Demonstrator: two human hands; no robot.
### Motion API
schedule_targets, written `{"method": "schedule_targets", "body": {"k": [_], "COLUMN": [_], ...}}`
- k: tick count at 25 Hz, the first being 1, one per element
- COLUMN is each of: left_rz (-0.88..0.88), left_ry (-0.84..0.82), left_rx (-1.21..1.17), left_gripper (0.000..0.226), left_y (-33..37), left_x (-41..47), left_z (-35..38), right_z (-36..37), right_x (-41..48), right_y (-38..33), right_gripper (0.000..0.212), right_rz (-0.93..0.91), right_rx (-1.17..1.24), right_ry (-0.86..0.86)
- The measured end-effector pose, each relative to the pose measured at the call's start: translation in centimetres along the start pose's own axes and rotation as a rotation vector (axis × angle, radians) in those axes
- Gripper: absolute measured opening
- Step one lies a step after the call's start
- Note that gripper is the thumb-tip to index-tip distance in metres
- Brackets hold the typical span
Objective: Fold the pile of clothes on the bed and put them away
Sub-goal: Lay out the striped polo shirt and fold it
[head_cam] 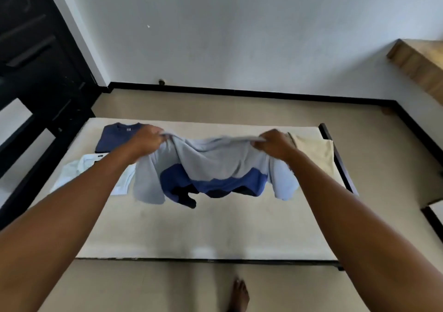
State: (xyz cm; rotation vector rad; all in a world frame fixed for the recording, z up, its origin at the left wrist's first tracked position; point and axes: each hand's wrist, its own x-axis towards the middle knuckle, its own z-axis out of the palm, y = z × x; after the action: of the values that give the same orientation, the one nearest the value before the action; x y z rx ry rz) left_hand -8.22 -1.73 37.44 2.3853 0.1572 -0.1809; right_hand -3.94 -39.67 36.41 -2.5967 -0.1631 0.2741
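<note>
A light grey and blue shirt [215, 165] hangs in the air above the bed [203, 230], stretched between both hands. My left hand [148, 140] grips its top edge on the left, and my right hand [275, 143] grips the top edge on the right. The sleeves and the blue lower part droop down. A folded navy shirt [115, 139] lies at the bed's far left. In front of the navy shirt lies a white garment [79, 170], partly behind my left arm. A cream garment [316, 153] lies at the far right.
The bed has a pale mattress on a dark frame [340, 163]. A dark door [36, 55] stands at the left, a wooden ledge [417, 62] at the right wall. My bare foot [238, 295] is on the tan floor before the bed.
</note>
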Motion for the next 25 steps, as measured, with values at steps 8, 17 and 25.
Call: {"method": "schedule_targets", "body": {"k": [8,17,25], "left_rz": [-0.181,0.027,-0.075], "left_ry": [-0.686,-0.079,0.078], "left_rx": [0.088,0.683,0.72], "left_gripper": [0.035,0.021,0.015], "left_y": [-7.0,-12.9,-18.8], "left_x": [-3.6,5.8,17.8], "left_z": [2.3,-0.3,5.0], "right_z": [8.0,7.0,13.9], "right_x": [-5.3,3.1,18.5], "right_y": [1.4,5.3,5.4], "right_gripper": [0.026,0.017,0.015], "right_rz": [0.256,0.226,0.147], "right_rx": [0.11,-0.239,-0.309], "right_ry": [-0.549,0.066,0.139]}}
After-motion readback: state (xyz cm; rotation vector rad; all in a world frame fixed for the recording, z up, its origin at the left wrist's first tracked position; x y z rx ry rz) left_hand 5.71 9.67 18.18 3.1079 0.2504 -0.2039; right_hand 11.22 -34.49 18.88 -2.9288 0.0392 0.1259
